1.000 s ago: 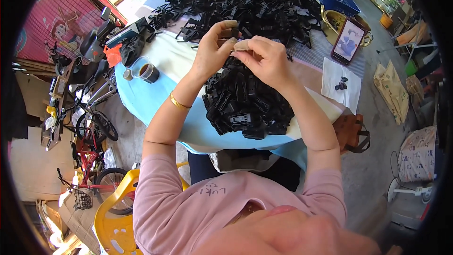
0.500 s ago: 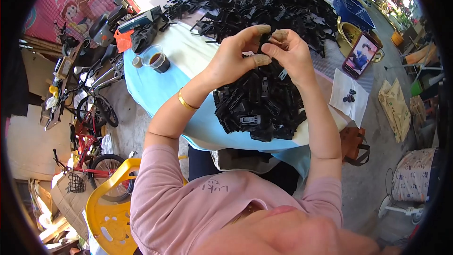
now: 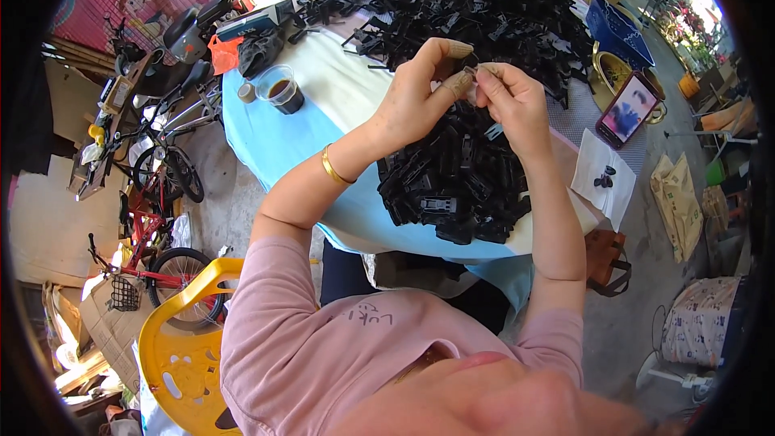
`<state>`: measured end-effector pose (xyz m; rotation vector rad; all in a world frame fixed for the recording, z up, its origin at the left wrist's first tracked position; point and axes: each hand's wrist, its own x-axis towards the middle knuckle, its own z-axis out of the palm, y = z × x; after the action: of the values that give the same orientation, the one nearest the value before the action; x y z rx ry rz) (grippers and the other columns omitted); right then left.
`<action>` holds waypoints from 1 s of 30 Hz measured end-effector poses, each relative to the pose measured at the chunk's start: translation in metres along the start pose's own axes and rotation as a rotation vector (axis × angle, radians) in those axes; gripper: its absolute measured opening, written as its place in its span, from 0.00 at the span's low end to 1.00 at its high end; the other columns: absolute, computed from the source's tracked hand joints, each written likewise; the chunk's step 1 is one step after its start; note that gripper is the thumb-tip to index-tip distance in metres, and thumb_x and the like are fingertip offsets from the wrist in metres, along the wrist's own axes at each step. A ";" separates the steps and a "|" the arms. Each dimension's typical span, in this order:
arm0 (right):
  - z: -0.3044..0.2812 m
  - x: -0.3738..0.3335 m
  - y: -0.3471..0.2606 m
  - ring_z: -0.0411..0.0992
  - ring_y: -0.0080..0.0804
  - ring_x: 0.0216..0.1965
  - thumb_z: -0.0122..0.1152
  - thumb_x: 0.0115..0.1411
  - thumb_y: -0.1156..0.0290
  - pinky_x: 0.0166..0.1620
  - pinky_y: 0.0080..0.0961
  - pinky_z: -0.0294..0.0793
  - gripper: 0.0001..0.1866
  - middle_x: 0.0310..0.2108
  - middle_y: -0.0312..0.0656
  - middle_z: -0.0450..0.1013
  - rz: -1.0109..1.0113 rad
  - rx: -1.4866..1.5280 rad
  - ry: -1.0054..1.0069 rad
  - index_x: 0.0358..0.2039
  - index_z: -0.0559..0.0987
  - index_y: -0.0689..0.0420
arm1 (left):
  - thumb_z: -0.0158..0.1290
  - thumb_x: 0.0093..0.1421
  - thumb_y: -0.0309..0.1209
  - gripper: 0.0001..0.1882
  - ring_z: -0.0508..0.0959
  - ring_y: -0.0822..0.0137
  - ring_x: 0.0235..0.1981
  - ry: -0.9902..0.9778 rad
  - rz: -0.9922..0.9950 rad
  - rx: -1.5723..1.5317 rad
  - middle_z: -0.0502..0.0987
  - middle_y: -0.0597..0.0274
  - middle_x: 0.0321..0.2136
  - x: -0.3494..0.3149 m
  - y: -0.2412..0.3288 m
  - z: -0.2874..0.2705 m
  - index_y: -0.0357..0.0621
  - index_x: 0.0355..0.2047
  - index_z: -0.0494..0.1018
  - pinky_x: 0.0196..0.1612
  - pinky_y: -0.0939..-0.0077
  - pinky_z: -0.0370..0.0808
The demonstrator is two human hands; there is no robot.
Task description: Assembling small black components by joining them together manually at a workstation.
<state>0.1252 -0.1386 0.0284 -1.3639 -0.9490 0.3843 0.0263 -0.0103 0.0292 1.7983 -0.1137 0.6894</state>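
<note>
My left hand (image 3: 420, 93) and my right hand (image 3: 510, 97) meet above the table, fingertips pinched together on one small black plastic part (image 3: 471, 73). A gold bangle circles my left wrist. Under the hands lies a near pile of black plastic clips (image 3: 456, 182). A far larger heap of the same black parts (image 3: 476, 4) covers the far side of the round table with its light blue cloth (image 3: 266, 141).
A plastic cup of dark drink (image 3: 282, 89) and a small lid stand at the table's left. A phone (image 3: 626, 109) with a lit screen leans at the right, beside a white sheet (image 3: 601, 178) with two black pieces. A yellow chair (image 3: 182, 347) and bicycles (image 3: 149, 262) stand lower left.
Both hands stay joined on the small part. My view has shifted, so hands and table sit further right and lower in the picture.
</note>
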 end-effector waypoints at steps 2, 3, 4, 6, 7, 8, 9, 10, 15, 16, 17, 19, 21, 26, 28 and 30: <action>0.002 -0.002 -0.001 0.54 0.08 0.14 0.51 0.60 0.70 0.16 0.07 0.48 0.09 0.19 0.32 0.67 0.006 0.043 -0.005 0.33 0.75 0.62 | 0.49 0.57 0.23 0.15 0.73 0.74 0.34 0.031 0.060 0.096 0.72 0.60 0.34 -0.001 0.001 0.001 0.34 0.44 0.63 0.37 0.80 0.72; 0.004 -0.003 -0.003 0.54 0.08 0.14 0.51 0.60 0.70 0.16 0.07 0.48 0.09 0.19 0.32 0.67 0.006 0.045 -0.006 0.33 0.75 0.62 | 0.50 0.56 0.22 0.14 0.73 0.74 0.33 0.056 0.066 0.129 0.73 0.60 0.33 -0.002 0.001 0.001 0.34 0.43 0.64 0.37 0.80 0.72; 0.005 -0.004 -0.004 0.54 0.08 0.14 0.50 0.60 0.70 0.16 0.07 0.48 0.09 0.19 0.32 0.68 0.028 0.040 -0.010 0.33 0.75 0.62 | 0.51 0.56 0.22 0.13 0.73 0.74 0.33 0.079 0.072 0.162 0.73 0.60 0.33 -0.002 0.002 0.001 0.33 0.42 0.65 0.36 0.80 0.72; 0.005 -0.004 -0.004 0.54 0.08 0.14 0.50 0.60 0.70 0.16 0.07 0.48 0.09 0.19 0.32 0.68 0.050 0.035 -0.014 0.33 0.75 0.62 | 0.51 0.56 0.22 0.12 0.74 0.73 0.32 0.105 0.169 0.266 0.74 0.60 0.32 -0.003 0.003 0.002 0.34 0.40 0.66 0.36 0.79 0.73; 0.004 -0.003 -0.003 0.53 0.08 0.13 0.50 0.60 0.70 0.15 0.08 0.47 0.09 0.19 0.32 0.68 0.093 0.112 -0.040 0.33 0.75 0.62 | 0.52 0.55 0.23 0.12 0.74 0.73 0.32 0.131 0.267 0.371 0.74 0.59 0.32 -0.003 0.004 0.001 0.34 0.39 0.67 0.36 0.79 0.73; 0.004 -0.003 -0.002 0.53 0.08 0.13 0.50 0.60 0.70 0.15 0.08 0.46 0.09 0.20 0.32 0.68 0.137 0.188 -0.065 0.34 0.75 0.61 | 0.52 0.55 0.23 0.12 0.74 0.73 0.32 0.131 0.267 0.373 0.74 0.59 0.32 -0.004 0.005 0.001 0.34 0.39 0.67 0.36 0.79 0.73; 0.004 -0.004 -0.003 0.53 0.08 0.13 0.50 0.60 0.70 0.15 0.08 0.46 0.09 0.20 0.32 0.68 0.137 0.189 -0.065 0.34 0.75 0.61 | 0.51 0.55 0.22 0.13 0.74 0.72 0.33 0.124 0.323 0.438 0.74 0.57 0.33 -0.005 0.004 0.000 0.34 0.41 0.65 0.37 0.78 0.73; 0.003 -0.006 -0.004 0.54 0.08 0.14 0.50 0.60 0.70 0.16 0.07 0.49 0.08 0.20 0.32 0.68 0.135 0.198 -0.068 0.34 0.75 0.61 | 0.51 0.55 0.21 0.15 0.75 0.71 0.34 0.116 0.381 0.502 0.74 0.56 0.35 -0.005 0.003 0.000 0.35 0.43 0.64 0.38 0.77 0.73; 0.008 -0.002 0.005 0.60 0.09 0.20 0.53 0.58 0.72 0.22 0.06 0.58 0.07 0.23 0.30 0.69 -0.197 0.030 0.097 0.34 0.74 0.61 | 0.44 0.59 0.24 0.17 0.76 0.63 0.37 0.156 0.072 -0.260 0.73 0.49 0.37 0.003 0.004 0.007 0.36 0.48 0.57 0.40 0.75 0.72; 0.004 -0.002 -0.001 0.61 0.10 0.22 0.55 0.57 0.74 0.25 0.06 0.60 0.06 0.24 0.30 0.69 -0.245 -0.141 0.134 0.34 0.74 0.61 | 0.39 0.62 0.25 0.17 0.75 0.60 0.40 0.138 -0.097 -0.360 0.70 0.47 0.42 0.006 0.014 0.000 0.35 0.50 0.55 0.44 0.70 0.72; 0.001 -0.002 -0.004 0.63 0.11 0.24 0.56 0.56 0.75 0.28 0.07 0.63 0.06 0.25 0.30 0.70 -0.291 -0.313 0.170 0.34 0.74 0.61 | 0.39 0.62 0.25 0.17 0.75 0.60 0.40 0.135 -0.098 -0.362 0.70 0.47 0.42 0.007 0.013 -0.005 0.35 0.50 0.55 0.44 0.70 0.72; 0.000 -0.001 -0.003 0.65 0.12 0.26 0.59 0.54 0.77 0.30 0.09 0.66 0.07 0.28 0.32 0.71 -0.350 -0.273 0.148 0.34 0.74 0.62 | 0.37 0.62 0.25 0.17 0.74 0.58 0.43 -0.004 -0.247 -0.834 0.68 0.46 0.44 0.013 0.011 -0.013 0.35 0.51 0.55 0.45 0.68 0.73; 0.003 -0.003 -0.006 0.68 0.15 0.29 0.59 0.53 0.78 0.34 0.11 0.69 0.07 0.28 0.34 0.71 -0.365 -0.107 0.076 0.33 0.74 0.63 | 0.38 0.62 0.24 0.17 0.74 0.57 0.44 -0.048 -0.267 -0.923 0.66 0.46 0.46 0.012 0.003 -0.016 0.34 0.51 0.56 0.46 0.67 0.73; -0.001 -0.003 -0.004 0.70 0.17 0.30 0.61 0.51 0.79 0.35 0.13 0.71 0.07 0.29 0.35 0.72 -0.352 -0.101 0.090 0.32 0.74 0.64 | 0.39 0.61 0.23 0.16 0.74 0.67 0.40 -0.074 -0.242 -0.555 0.69 0.55 0.42 0.009 0.011 -0.009 0.34 0.49 0.62 0.45 0.71 0.73; -0.001 -0.003 -0.003 0.70 0.17 0.30 0.61 0.51 0.79 0.36 0.13 0.71 0.07 0.29 0.35 0.72 -0.308 -0.075 0.109 0.31 0.74 0.63 | 0.40 0.60 0.22 0.16 0.73 0.71 0.39 -0.107 -0.183 -0.308 0.70 0.57 0.40 0.007 0.013 -0.009 0.33 0.49 0.62 0.45 0.72 0.73; -0.004 -0.001 0.002 0.70 0.17 0.30 0.63 0.49 0.79 0.35 0.13 0.71 0.08 0.28 0.35 0.72 -0.221 -0.043 0.096 0.31 0.74 0.62 | 0.42 0.59 0.22 0.21 0.71 0.72 0.42 -0.236 -0.196 -0.191 0.68 0.58 0.45 0.005 0.014 -0.008 0.34 0.54 0.58 0.47 0.75 0.70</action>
<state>0.1285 -0.1417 0.0264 -1.2889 -1.0206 0.1307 0.0214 -0.0064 0.0452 1.6736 -0.1534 0.3149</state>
